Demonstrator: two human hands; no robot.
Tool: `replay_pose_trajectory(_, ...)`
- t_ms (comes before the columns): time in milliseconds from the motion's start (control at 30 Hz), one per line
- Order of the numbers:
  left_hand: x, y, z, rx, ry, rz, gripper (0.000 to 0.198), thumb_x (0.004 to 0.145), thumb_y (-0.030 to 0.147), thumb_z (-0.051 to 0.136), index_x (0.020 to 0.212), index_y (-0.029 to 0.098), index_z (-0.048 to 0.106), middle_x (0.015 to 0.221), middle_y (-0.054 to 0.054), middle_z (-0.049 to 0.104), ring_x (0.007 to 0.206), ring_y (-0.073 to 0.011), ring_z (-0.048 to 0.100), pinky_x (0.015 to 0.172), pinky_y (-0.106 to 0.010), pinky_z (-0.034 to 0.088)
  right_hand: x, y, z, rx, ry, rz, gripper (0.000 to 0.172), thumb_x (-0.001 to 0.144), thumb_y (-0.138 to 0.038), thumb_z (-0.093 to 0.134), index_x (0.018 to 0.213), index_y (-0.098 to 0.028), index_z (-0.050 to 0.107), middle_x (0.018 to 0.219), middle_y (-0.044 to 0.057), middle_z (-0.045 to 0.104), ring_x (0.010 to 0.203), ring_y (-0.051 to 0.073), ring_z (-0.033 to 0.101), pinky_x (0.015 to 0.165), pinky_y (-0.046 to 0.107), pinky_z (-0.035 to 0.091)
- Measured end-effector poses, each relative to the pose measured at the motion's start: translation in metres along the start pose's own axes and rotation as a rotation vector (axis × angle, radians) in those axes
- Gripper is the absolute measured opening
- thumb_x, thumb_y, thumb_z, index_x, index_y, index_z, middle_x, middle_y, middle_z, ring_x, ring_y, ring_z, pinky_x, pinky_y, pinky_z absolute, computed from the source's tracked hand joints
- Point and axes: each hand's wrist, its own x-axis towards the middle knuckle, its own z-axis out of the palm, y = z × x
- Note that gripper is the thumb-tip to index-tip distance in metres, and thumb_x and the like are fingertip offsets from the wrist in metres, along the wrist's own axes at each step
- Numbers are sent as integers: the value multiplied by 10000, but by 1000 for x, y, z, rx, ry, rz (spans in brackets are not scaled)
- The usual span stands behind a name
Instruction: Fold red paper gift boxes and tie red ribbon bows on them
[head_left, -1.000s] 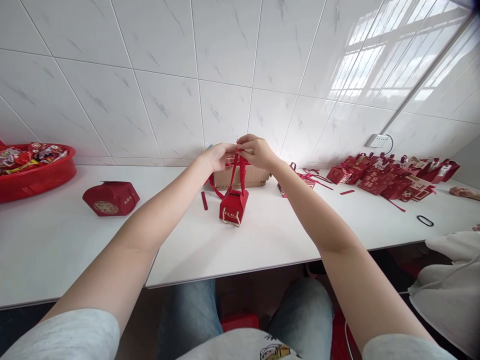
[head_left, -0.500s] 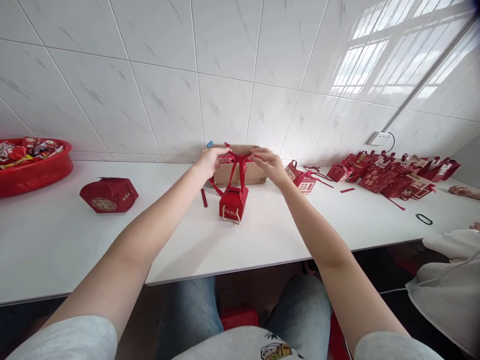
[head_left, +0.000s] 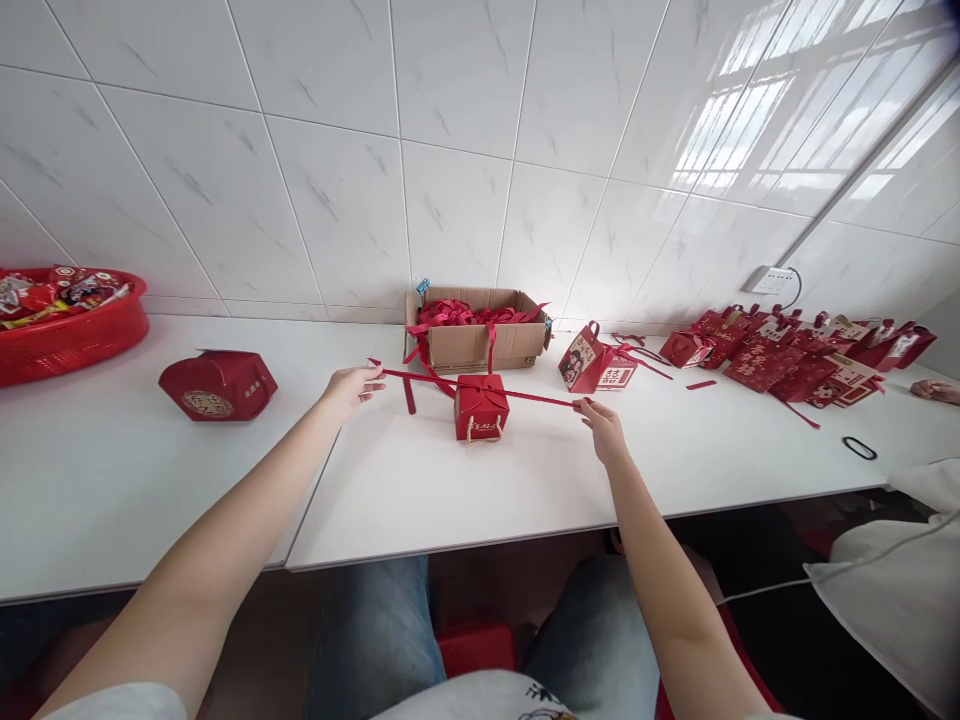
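A small red gift box (head_left: 481, 412) with a cream rope handle stands on the white table in front of me. Across its top stretches a red ribbon (head_left: 541, 398), pulled out to both sides. My left hand (head_left: 355, 388) pinches one end of it, left of the box. To the right, my right hand (head_left: 602, 428) pinches the other end between thumb and fingers. Behind the gift box is a cardboard box (head_left: 484, 347) full of red ribbon, with some strands hanging over its front.
A larger red box (head_left: 219, 387) and a red basket (head_left: 75, 340) of wrapped sweets stand left. Finished-looking red boxes (head_left: 772, 362) crowd the right, below a power strip (head_left: 772, 280). A black ring (head_left: 859, 448) lies near another person's hand (head_left: 936, 390).
Both hands have come down from above the cardboard box and spread apart. The ribbon, formerly raised above the gift box, is now drawn out sideways across its top.
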Motion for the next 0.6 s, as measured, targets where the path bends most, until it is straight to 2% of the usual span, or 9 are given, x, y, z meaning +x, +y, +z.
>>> replay_pose_trajectory(133, -20, 4, 15, 117, 217, 261, 511, 575, 196, 765, 1032, 225, 540, 1280, -102, 541, 1217, -301, 495, 777, -326, 471, 4, -20, 11, -53, 197, 5, 604, 743, -506, 582, 1254, -184, 563, 1331, 180, 553, 1154, 306, 586, 842, 411, 523)
replay_pose_trajectory(167, -28, 7, 22, 189, 220, 382, 522, 592, 212, 757, 1066, 236, 539, 1323, -96, 512, 1229, -304, 483, 819, -343, 478, 4, -29, 17, -66, 224, -37, 621, 745, -495, 590, 1287, -197, 531, 1377, 174, 511, 1190, 295, 559, 874, 405, 512)
replay_pose_trajectory(200, -36, 10, 30, 264, 144, 474, 476, 614, 237, 748, 1051, 243, 560, 1298, -85, 533, 1191, -302, 514, 842, -354, 483, 2, -38, 24, -79, 220, -103, 594, 744, -474, 607, 1276, -217, 540, 1373, 152, 515, 1196, 274, 552, 905, 389, 500)
replay_pose_trajectory(267, -49, 17, 48, 359, -165, 544, 297, 662, 301, 722, 941, 252, 630, 1140, -59, 626, 1090, -288, 576, 829, -348, 500, -1, -57, 43, -138, 24, -307, 422, 772, -438, 602, 1130, -218, 638, 1259, 132, 593, 1129, 249, 592, 912, 384, 497)
replay_pose_trajectory(300, -54, 21, 58, 382, -282, 568, 245, 677, 327, 712, 902, 252, 652, 1087, -57, 646, 1057, -283, 590, 817, -342, 507, -2, -66, 53, -172, -119, -371, 342, 787, -436, 600, 1051, -231, 675, 1239, 114, 605, 1129, 241, 594, 915, 383, 497)
replay_pose_trajectory(333, -58, 24, 67, 404, -339, 586, 227, 676, 337, 711, 881, 252, 665, 1066, -60, 654, 1036, -281, 596, 810, -340, 510, -3, -74, 64, -204, -242, -403, 307, 799, -428, 601, 1026, -241, 689, 1253, 103, 602, 1151, 237, 585, 924, 382, 495)
replay_pose_trajectory(400, -61, 31, 83, 496, -424, 579, 250, 656, 343, 722, 888, 259, 683, 1082, -64, 657, 1021, -283, 601, 798, -342, 513, -1, -87, 82, -277, -422, -402, 330, 812, -391, 610, 1106, -255, 673, 1337, 97, 562, 1206, 236, 558, 935, 382, 496)
replay_pose_trajectory(467, -60, 36, 93, 589, -488, 533, 277, 599, 317, 754, 864, 260, 698, 1059, -69, 673, 976, -294, 620, 750, -348, 517, 5, -94, 95, -345, -560, -379, 321, 790, -328, 649, 1100, -255, 688, 1284, 80, 619, 1154, 239, 596, 909, 375, 511)
replay_pose_trajectory(600, -58, 44, 95, 664, -548, 468, 283, 500, 242, 785, 771, 250, 703, 973, -80, 700, 866, -306, 654, 598, -328, 501, 17, -101, 107, -406, -654, -388, 190, 740, -283, 703, 921, -258, 756, 1058, 37, 736, 970, 240, 665, 854, 355, 519)
